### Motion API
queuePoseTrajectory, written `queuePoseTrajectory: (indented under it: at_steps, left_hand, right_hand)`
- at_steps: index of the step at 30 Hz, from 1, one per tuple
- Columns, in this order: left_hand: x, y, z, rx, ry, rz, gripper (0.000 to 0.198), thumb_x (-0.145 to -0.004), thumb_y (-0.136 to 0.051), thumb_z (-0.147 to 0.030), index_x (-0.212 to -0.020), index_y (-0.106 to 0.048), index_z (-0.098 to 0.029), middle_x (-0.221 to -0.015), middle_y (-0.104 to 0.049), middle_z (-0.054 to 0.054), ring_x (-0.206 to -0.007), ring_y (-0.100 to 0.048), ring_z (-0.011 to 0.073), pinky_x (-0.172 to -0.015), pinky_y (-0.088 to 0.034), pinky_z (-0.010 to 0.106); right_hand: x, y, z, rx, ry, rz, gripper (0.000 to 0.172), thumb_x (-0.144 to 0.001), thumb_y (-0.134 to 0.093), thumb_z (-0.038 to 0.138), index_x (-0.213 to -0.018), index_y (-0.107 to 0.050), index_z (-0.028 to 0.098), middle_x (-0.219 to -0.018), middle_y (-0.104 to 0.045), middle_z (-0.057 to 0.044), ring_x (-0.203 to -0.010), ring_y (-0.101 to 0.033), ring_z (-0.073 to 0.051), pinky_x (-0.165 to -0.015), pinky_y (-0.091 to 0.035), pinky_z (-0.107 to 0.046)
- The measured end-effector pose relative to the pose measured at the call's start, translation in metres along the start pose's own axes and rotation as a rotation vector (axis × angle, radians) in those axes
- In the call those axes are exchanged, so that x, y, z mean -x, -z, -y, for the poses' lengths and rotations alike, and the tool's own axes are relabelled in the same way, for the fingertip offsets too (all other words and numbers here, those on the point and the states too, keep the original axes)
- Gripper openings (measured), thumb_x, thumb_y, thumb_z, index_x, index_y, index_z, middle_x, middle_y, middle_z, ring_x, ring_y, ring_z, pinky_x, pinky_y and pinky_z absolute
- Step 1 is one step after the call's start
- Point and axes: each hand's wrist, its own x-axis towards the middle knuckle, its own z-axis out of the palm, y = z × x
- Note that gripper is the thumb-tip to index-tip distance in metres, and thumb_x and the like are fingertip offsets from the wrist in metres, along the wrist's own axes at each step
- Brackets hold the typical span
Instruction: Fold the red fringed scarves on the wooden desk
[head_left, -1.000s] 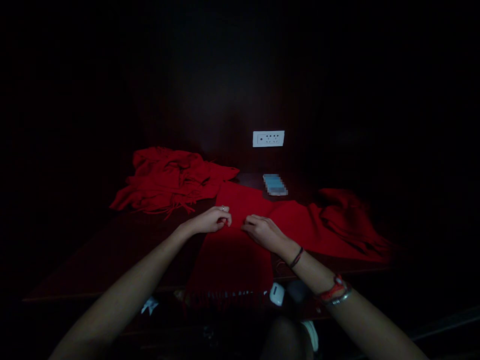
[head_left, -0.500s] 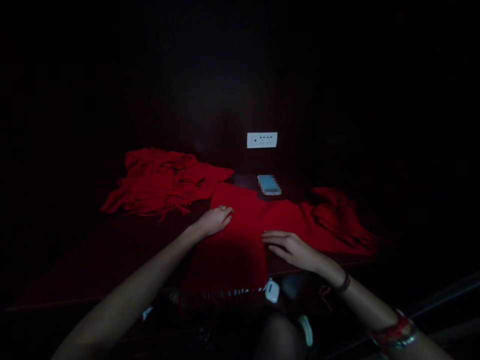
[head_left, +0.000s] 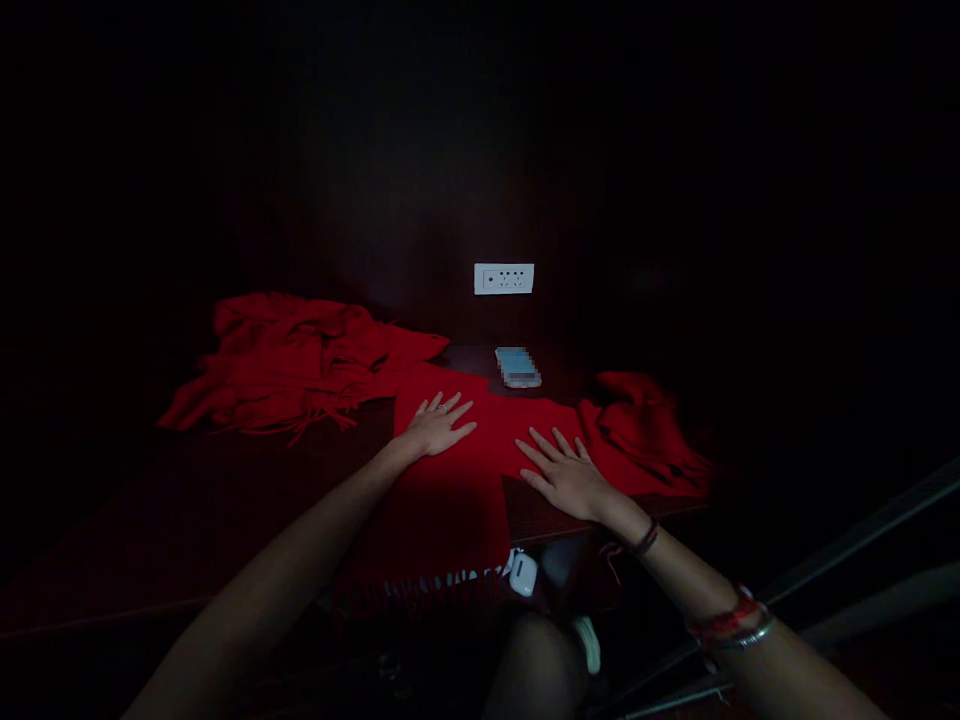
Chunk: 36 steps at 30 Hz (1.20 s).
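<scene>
A red fringed scarf lies partly flat on the dark table, its fringe hanging over the front edge. One stretch of it runs to the right and ends in a loose, crumpled heap. My left hand, with a ring on a finger, rests flat on the scarf near its left edge, fingers spread. Palm down, my right hand lies with spread fingers across the right-hand stretch of the scarf. Neither hand grips anything. Behind the left hand sits a bunched red fringed cloth.
A phone with a blurred screen lies at the back of the table. Above it, a white socket panel is set in the dark wall. A small white case shows just below the front edge. The surroundings are very dark.
Both hands have opened out, their fingers now spread flat on the scarf. My right hand has moved slightly up onto the right stretch. The view has shifted a little to the right.
</scene>
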Motion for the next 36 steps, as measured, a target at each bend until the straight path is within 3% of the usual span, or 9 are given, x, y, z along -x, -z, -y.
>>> queuePoseTrajectory:
  at_steps: [4,7,10,12,18,23,26,30,36]
  left_hand:
    - [0.006,0.005,0.000,0.001,-0.065,-0.083,0.054,-0.079,-0.021,-0.055,-0.126,-0.024,-0.029,-0.135,-0.017,0.003,-0.122,-0.009,0.0271,-0.095,-0.010,0.046]
    - [0.019,0.018,-0.005,-0.024,-0.282,-0.149,0.048,-0.080,-0.029,-0.047,-0.123,-0.032,-0.026,-0.131,-0.026,0.004,-0.120,-0.019,0.0230,-0.096,-0.014,0.040]
    - [0.035,0.034,-0.013,-0.026,-0.513,-0.069,0.040,-0.078,-0.038,-0.043,-0.112,-0.044,-0.024,-0.116,-0.042,0.004,-0.104,-0.041,0.0172,-0.089,-0.029,0.027]
    - [0.044,0.042,-0.018,-0.048,-0.581,-0.017,0.036,-0.074,-0.045,-0.039,-0.106,-0.048,-0.023,-0.106,-0.047,0.003,-0.096,-0.046,0.0164,-0.083,-0.034,0.025]
    - [0.050,0.046,-0.025,-0.216,-0.610,-0.034,0.029,-0.068,-0.044,-0.012,-0.094,-0.050,-0.021,-0.096,-0.050,0.003,-0.083,-0.050,0.0165,-0.070,-0.038,0.024]
    - [0.047,0.044,-0.026,-0.252,-0.642,-0.097,0.015,-0.075,-0.040,-0.016,-0.085,-0.051,-0.022,-0.087,-0.051,0.001,-0.077,-0.050,0.0149,-0.064,-0.037,0.022]
    - [0.046,0.043,-0.026,-0.221,-0.670,-0.128,0.012,-0.078,-0.039,-0.017,-0.080,-0.050,-0.021,-0.083,-0.050,0.000,-0.073,-0.049,0.0133,-0.062,-0.036,0.021]
    - [0.043,0.042,-0.024,-0.127,-0.671,-0.138,0.011,-0.075,-0.041,-0.013,-0.075,-0.049,-0.020,-0.080,-0.049,0.000,-0.073,-0.047,0.0124,-0.065,-0.035,0.020]
    - [0.043,0.042,-0.024,-0.023,-0.704,-0.082,0.017,-0.068,-0.040,-0.004,-0.070,-0.048,-0.019,-0.074,-0.047,-0.001,-0.069,-0.045,0.0113,-0.063,-0.033,0.019]
  right_hand:
    - [0.009,0.005,-0.006,-0.007,0.094,-0.099,0.049,-0.081,-0.022,0.050,-0.124,-0.031,0.028,-0.133,-0.024,-0.003,-0.120,-0.018,-0.027,-0.094,-0.016,-0.050]
    - [0.010,0.012,-0.003,-0.008,0.254,-0.189,0.043,-0.081,-0.031,0.044,-0.117,-0.042,0.022,-0.128,-0.033,-0.006,-0.116,-0.028,-0.022,-0.094,-0.023,-0.042]
    - [0.010,0.018,0.006,0.045,0.378,-0.254,0.035,-0.081,-0.037,0.036,-0.109,-0.049,0.019,-0.112,-0.048,-0.008,-0.104,-0.041,-0.019,-0.089,-0.031,-0.034]
    - [0.010,0.020,0.011,0.101,0.407,-0.252,0.028,-0.081,-0.038,0.030,-0.103,-0.053,0.018,-0.099,-0.054,-0.007,-0.093,-0.047,-0.017,-0.082,-0.036,-0.031]
    - [0.010,0.018,0.018,0.224,0.406,-0.244,0.022,-0.081,-0.037,0.018,-0.095,-0.053,0.015,-0.082,-0.057,-0.006,-0.076,-0.050,-0.015,-0.068,-0.038,-0.025]
    - [0.007,0.016,0.021,0.190,0.377,-0.324,0.023,-0.081,-0.040,0.028,-0.097,-0.051,0.016,-0.082,-0.056,-0.006,-0.078,-0.048,-0.016,-0.069,-0.037,-0.026]
    - [0.004,0.013,0.024,0.206,0.357,-0.346,0.018,-0.081,-0.039,0.023,-0.090,-0.053,0.016,-0.079,-0.055,-0.005,-0.075,-0.047,-0.015,-0.067,-0.036,-0.025]
    - [0.003,0.011,0.027,0.227,0.343,-0.373,0.014,-0.080,-0.040,0.016,-0.078,-0.053,0.016,-0.074,-0.052,-0.004,-0.071,-0.044,-0.014,-0.062,-0.035,-0.024]
    - [0.007,0.011,0.026,0.179,0.454,-0.398,0.014,-0.079,-0.041,0.015,-0.073,-0.053,0.016,-0.075,-0.050,-0.004,-0.070,-0.041,-0.014,-0.061,-0.035,-0.024]
